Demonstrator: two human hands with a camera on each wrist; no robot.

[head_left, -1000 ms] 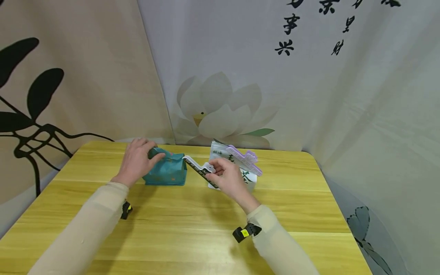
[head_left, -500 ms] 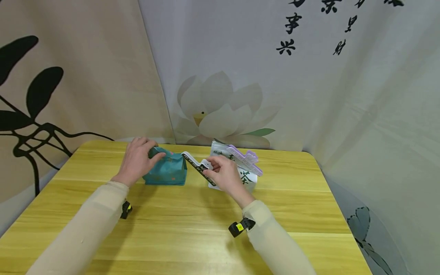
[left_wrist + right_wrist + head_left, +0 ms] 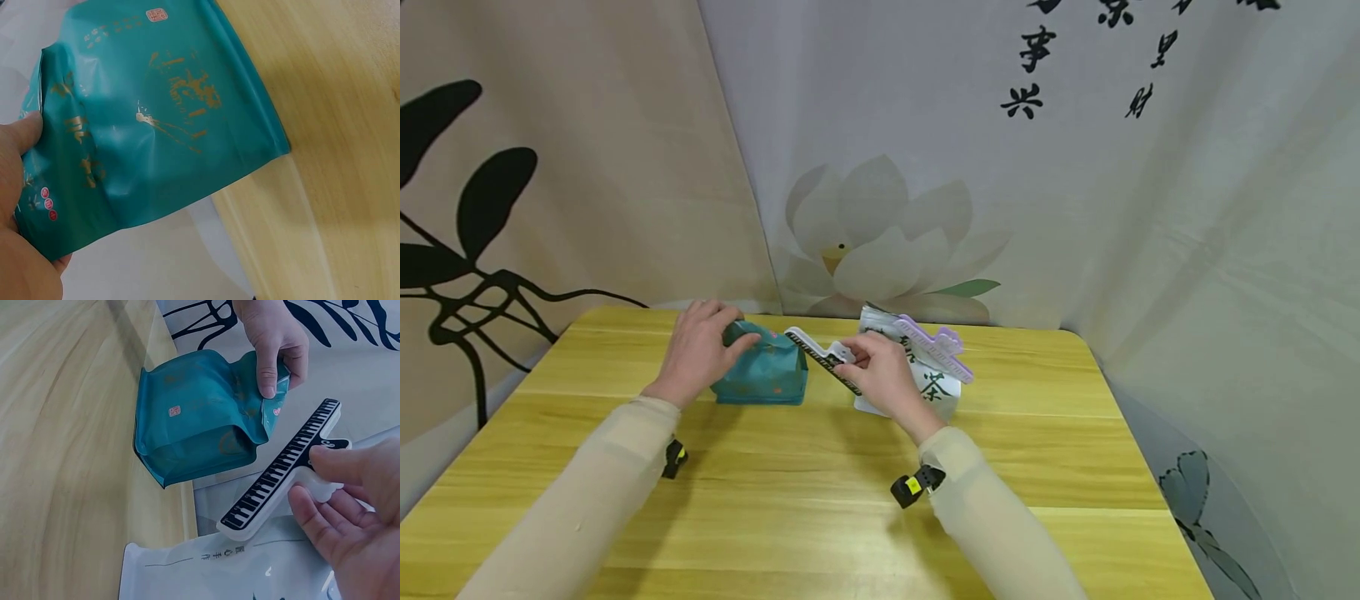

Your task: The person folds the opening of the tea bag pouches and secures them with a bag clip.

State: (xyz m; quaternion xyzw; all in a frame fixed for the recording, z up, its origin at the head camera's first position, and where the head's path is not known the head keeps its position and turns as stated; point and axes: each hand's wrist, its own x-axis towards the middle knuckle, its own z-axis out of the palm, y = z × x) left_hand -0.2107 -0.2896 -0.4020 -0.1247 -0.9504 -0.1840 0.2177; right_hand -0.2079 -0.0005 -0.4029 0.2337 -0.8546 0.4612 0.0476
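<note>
A teal pouch (image 3: 763, 373) with gold print stands on the wooden table, its top folded over. My left hand (image 3: 697, 348) pinches that folded top, thumb on the near side; the left wrist view shows the pouch (image 3: 169, 119) from its printed face. Between thumb and fingers of my right hand (image 3: 887, 375) is a long white clip (image 3: 284, 469) with a piano-key pattern, held by its handle and slanting toward the pouch. Behind the right hand stands a white bag (image 3: 942, 390) with green characters, a purple clip (image 3: 934, 350) fastened across its top.
The wooden table (image 3: 790, 508) stretches toward me in front of both bags. A curtain (image 3: 880, 108) with a lotus print and black characters hangs right behind the table's far edge.
My right hand has moved left with the piano-key clip, bringing its end close to the teal pouch. The left hand and both bags have stayed where they were.
</note>
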